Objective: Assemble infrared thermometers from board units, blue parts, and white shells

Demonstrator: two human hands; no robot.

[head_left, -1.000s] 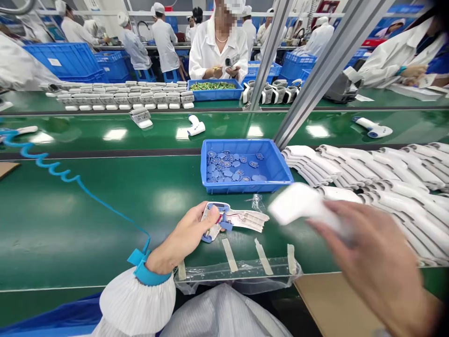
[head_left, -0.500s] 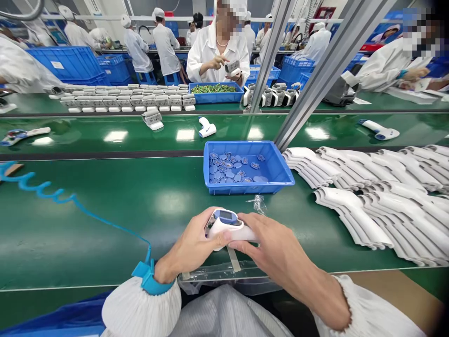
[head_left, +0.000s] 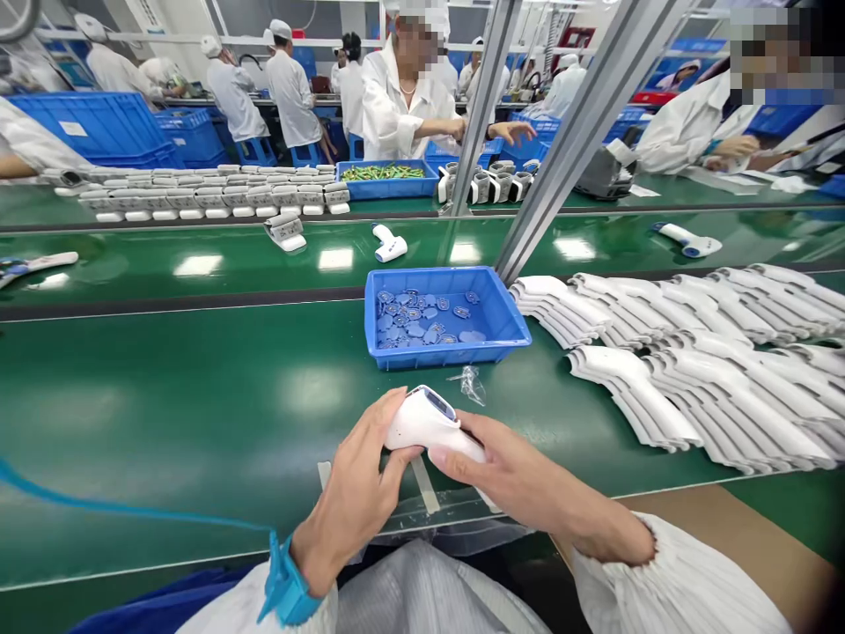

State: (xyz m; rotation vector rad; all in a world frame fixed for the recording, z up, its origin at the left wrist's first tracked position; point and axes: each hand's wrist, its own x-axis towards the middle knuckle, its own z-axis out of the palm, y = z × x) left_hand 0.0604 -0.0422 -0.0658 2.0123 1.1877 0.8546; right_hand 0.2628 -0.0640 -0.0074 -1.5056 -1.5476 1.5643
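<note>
A white handheld device (head_left: 422, 421) with a dark display in a blue surround is held over the green bench near its front edge. My left hand (head_left: 360, 471) grips its wide head end, fingertips on top and thumb below. Around the narrower handle, my right hand (head_left: 505, 458) is closed, its thumb on the near side. Just beyond the device lies a scrap of clear plastic (head_left: 472, 385). Farther back, a blue tray (head_left: 449, 355) contains several small blue pieces. A blue band with a cord circles my left wrist.
White curved shells (head_left: 634, 396) are stacked at the right. A metal post (head_left: 561, 132) rises behind the tray. On the belt beyond lie white devices (head_left: 389, 244). Across it, a person (head_left: 409, 97) stands behind rows of grey-white parts (head_left: 211, 194). Tape strips (head_left: 426, 487) lie near the front edge.
The device has been turned, so its white side shows more and its display is tilted. My left fingers have shifted on its head. The person opposite has reached sideways. The view has shifted slightly right.
</note>
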